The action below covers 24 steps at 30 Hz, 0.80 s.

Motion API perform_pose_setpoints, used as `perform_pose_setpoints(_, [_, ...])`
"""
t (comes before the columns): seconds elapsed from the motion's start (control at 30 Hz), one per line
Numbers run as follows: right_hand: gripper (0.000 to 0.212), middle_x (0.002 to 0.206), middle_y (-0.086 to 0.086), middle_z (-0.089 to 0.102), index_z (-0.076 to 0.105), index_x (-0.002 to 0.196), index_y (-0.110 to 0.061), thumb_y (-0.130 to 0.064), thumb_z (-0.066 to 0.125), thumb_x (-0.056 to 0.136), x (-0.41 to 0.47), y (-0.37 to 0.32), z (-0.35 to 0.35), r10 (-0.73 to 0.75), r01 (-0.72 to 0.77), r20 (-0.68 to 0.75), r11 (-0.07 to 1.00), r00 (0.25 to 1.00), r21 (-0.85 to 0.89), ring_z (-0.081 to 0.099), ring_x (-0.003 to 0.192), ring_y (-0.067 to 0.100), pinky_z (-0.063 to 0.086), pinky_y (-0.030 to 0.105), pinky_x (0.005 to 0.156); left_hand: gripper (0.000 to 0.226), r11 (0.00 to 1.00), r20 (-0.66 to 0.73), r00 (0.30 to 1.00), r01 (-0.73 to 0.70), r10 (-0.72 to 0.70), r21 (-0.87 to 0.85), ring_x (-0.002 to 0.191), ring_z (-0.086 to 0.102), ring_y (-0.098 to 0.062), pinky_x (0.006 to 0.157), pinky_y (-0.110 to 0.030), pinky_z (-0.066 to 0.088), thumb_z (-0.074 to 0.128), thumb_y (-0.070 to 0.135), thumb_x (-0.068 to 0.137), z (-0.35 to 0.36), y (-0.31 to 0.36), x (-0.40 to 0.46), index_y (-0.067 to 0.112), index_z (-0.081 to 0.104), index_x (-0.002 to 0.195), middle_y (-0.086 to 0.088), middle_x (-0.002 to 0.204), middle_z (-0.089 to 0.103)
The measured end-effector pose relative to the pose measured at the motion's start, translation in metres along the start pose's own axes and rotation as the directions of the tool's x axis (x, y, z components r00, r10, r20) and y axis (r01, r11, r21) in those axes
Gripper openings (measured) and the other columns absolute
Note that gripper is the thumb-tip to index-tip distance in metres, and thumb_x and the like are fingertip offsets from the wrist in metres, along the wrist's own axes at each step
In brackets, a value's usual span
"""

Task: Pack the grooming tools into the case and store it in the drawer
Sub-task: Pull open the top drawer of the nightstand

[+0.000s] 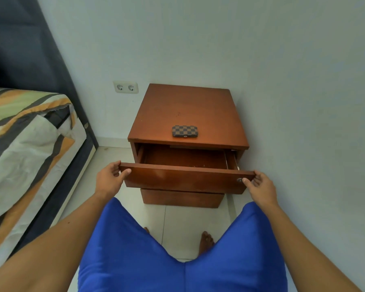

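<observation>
You face a pale wall corner with a wooden nightstand [188,114] against it, tiled floor [177,224] open in front of you and a bed [30,133] close on your left. The top drawer [185,178] is pulled partway out, and what shows of its inside is bare. Your left hand [110,178] grips the left end of the drawer front, fingers curled over its top edge; your right hand [261,186] pinches the right end the same way. The checkered case [184,131] lies shut and flat on the nightstand top, near its front edge, long axis running left to right along that edge
</observation>
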State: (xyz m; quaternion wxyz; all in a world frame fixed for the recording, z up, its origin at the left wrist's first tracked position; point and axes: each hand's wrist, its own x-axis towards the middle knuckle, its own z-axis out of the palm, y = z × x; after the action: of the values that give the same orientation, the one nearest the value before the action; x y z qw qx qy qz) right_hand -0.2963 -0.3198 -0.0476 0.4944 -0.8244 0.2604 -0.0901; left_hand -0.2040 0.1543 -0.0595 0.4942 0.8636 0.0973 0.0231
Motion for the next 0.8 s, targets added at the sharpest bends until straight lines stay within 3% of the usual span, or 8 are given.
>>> perform_pose_setpoints(0.47, [0.074, 0.153, 0.018, 0.053, 0.044, 0.154, -0.006, -0.028, 0.078, 0.093, -0.038, 0.006, -0.014, -0.034, 0.035, 0.006, 0.995, 0.999, -0.093, 0.054, 0.140, 0.034, 0.045, 0.044, 0.116, 0.076, 0.995, 0.011, 1.000, -0.026, 0.025, 0.097, 0.135, 0.060, -0.036, 0.113, -0.048, 0.049, 0.078, 0.041, 0.093, -0.015, 0.002, -0.040, 0.007, 0.049, 0.155, -0.015, 0.149, 0.061])
perform_pose_setpoints(0.7, [0.073, 0.158, 0.009, 0.049, 0.045, 0.155, -0.014, -0.040, 0.075, 0.094, -0.022, -0.030, -0.003, -0.142, 0.139, -0.002, 0.971, 0.990, -0.193, 0.047, 0.145, 0.031, 0.042, 0.046, 0.116, 0.072, 0.980, -0.004, 0.992, -0.126, 0.128, 0.154, 0.135, 0.059, -0.030, 0.113, -0.048, 0.050, 0.077, 0.046, 0.094, -0.009, 0.039, -0.015, 0.014, 0.050, 0.153, -0.008, 0.148, 0.062])
perform_pose_setpoints(0.8, [0.069, 0.154, 0.007, 0.053, 0.048, 0.152, -0.015, -0.040, 0.075, 0.093, -0.005, -0.056, 0.014, -0.237, 0.235, 0.021, 0.943, 0.971, -0.236, 0.049, 0.143, 0.027, 0.040, 0.039, 0.114, 0.068, 0.958, 0.029, 0.980, -0.199, 0.197, 0.205, 0.137, 0.058, -0.028, 0.114, -0.047, 0.049, 0.074, 0.047, 0.096, 0.000, 0.060, 0.004, 0.016, 0.051, 0.152, -0.007, 0.149, 0.060])
